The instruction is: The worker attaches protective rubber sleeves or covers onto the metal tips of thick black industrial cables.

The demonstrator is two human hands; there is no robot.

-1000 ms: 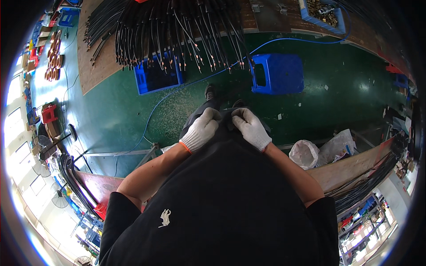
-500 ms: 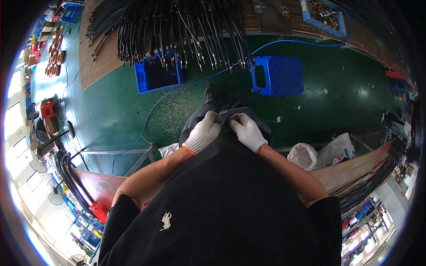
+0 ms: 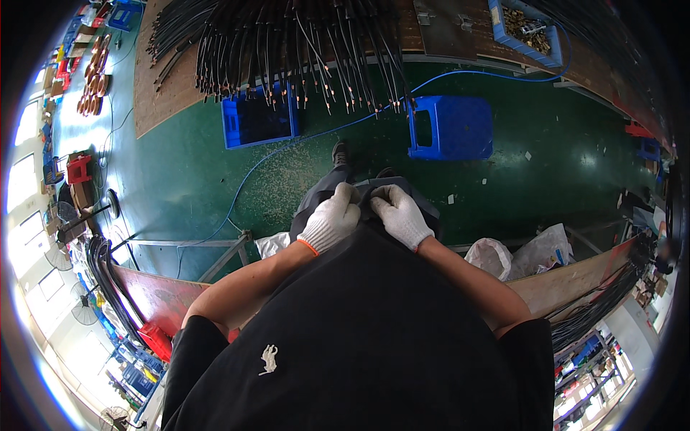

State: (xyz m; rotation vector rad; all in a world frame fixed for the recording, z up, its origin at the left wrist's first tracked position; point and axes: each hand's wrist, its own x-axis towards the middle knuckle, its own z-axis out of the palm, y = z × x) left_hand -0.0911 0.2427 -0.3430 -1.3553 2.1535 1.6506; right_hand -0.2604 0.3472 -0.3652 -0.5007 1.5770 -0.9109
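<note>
White knitted gloves cover both of my hands, which are close together at my waist. My left hand (image 3: 330, 221) is closed, its fingers pinching dark cloth at the lower front of my black shirt (image 3: 374, 316). A short gap away, my right hand (image 3: 401, 217) has its thumb and fingers closed on the same shirt's hem. The cloth is drawn up between the hands, and the fingertips are partly hidden in its folds. Below them show my grey trousers (image 3: 316, 192) and one dark shoe (image 3: 340, 153).
Ahead, black cables (image 3: 287, 50) with bare copper ends overhang a wooden table (image 3: 165, 100). Beneath and beside them are a blue crate (image 3: 237, 126) and a blue stool (image 3: 463, 128). A blue hose (image 3: 251, 171) crosses the green floor. White sacks (image 3: 490, 257) stand at right; a pedestal fan (image 3: 85, 307) at left.
The view has shifted slightly, so the surroundings sit a little differently. Both hands keep their hold on the shirt with hardly any movement.
</note>
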